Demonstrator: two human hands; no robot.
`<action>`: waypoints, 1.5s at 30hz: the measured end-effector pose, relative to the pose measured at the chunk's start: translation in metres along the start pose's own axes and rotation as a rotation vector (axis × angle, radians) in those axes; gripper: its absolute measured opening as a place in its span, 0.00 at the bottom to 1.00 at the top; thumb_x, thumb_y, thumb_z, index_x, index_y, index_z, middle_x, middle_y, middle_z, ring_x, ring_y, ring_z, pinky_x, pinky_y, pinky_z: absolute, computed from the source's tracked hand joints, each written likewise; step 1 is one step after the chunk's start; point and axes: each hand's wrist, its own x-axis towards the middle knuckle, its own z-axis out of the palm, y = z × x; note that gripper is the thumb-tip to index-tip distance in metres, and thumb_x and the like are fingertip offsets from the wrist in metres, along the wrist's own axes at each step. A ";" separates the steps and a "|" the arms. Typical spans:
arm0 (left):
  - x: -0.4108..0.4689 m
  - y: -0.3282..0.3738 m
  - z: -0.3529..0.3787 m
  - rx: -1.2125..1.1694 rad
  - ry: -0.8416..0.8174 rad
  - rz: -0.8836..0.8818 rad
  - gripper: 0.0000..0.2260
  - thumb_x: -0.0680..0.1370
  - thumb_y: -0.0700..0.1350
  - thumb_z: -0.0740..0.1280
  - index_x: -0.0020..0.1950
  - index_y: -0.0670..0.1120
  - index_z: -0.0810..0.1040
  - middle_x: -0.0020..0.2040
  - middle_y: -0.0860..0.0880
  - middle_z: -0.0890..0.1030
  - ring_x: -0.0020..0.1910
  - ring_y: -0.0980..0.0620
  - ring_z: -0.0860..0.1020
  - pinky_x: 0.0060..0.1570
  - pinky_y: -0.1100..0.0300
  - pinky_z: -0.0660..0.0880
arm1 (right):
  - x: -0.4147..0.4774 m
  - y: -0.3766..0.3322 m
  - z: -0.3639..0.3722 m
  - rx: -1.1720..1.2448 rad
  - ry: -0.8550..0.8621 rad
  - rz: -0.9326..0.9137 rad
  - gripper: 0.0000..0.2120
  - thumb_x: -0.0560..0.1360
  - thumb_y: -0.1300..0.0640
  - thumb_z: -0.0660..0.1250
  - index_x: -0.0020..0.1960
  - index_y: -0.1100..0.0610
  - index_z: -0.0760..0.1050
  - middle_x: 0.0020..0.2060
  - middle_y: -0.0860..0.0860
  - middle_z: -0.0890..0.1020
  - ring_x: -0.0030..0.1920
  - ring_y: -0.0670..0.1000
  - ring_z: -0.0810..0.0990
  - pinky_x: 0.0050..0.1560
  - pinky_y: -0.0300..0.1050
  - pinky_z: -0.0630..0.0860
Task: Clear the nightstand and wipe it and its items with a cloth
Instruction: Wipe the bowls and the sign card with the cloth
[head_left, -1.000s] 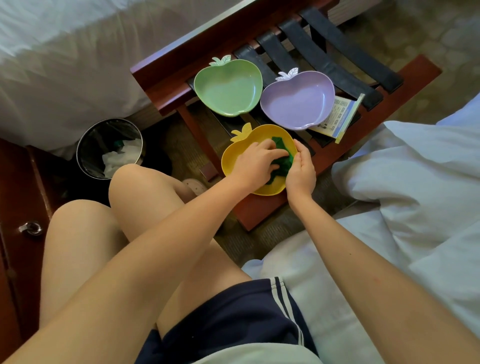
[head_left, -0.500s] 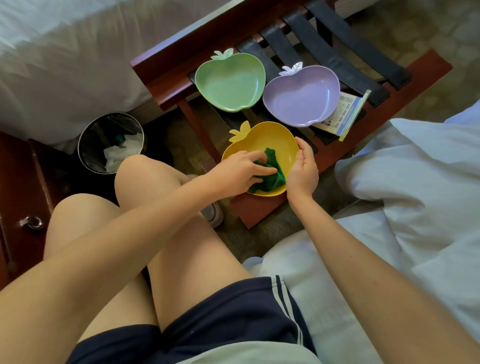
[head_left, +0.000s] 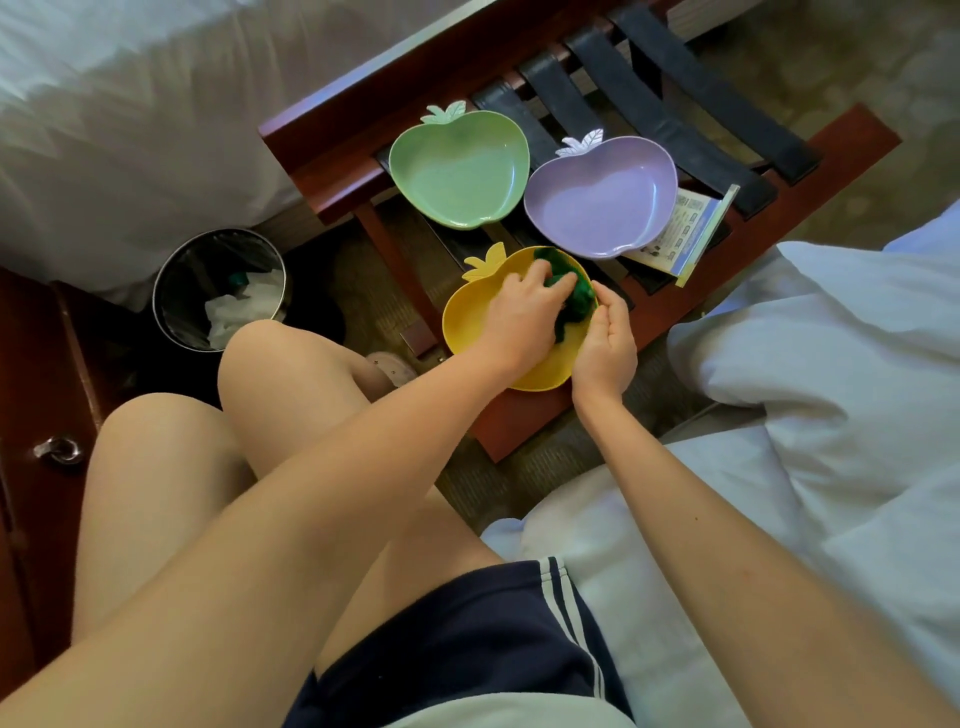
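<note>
Pressing too hard by the rim could tip the yellow dish (head_left: 467, 327) off the rack (head_left: 332, 171), since it sits at the rack's near edge. The left hand (head_left: 519, 317) reaches across, fingers curled on the green cloth (head_left: 579, 304) inside the dish; the right hand (head_left: 608, 343) grips the rim just beside them

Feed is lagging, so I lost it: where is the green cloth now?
Head view, centre: the green cloth is inside the yellow dish, under the left hand, with the right hand at the rim beside it.

Hotel bedroom: luggage rack (head_left: 332, 156), white bedding (head_left: 831, 364).
</note>
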 end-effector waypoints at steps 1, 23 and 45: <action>0.005 0.000 -0.001 0.031 0.009 -0.061 0.22 0.78 0.40 0.62 0.72 0.48 0.66 0.66 0.43 0.69 0.53 0.42 0.73 0.44 0.54 0.71 | 0.000 0.000 0.000 0.003 0.002 0.009 0.16 0.82 0.58 0.52 0.65 0.50 0.73 0.58 0.43 0.78 0.52 0.38 0.72 0.42 0.20 0.65; 0.007 0.029 -0.004 -0.387 0.245 -0.496 0.16 0.79 0.39 0.59 0.67 0.47 0.68 0.58 0.41 0.69 0.47 0.39 0.75 0.41 0.56 0.66 | 0.001 0.001 -0.004 -0.043 -0.043 -0.023 0.17 0.82 0.59 0.51 0.66 0.53 0.72 0.60 0.47 0.78 0.53 0.42 0.72 0.48 0.37 0.68; -0.033 -0.059 -0.013 -0.002 -0.083 0.086 0.18 0.80 0.42 0.60 0.69 0.55 0.71 0.64 0.44 0.70 0.53 0.40 0.73 0.46 0.47 0.75 | 0.004 -0.003 -0.002 -0.039 -0.037 0.039 0.16 0.82 0.58 0.51 0.64 0.53 0.73 0.58 0.49 0.79 0.55 0.47 0.75 0.48 0.41 0.70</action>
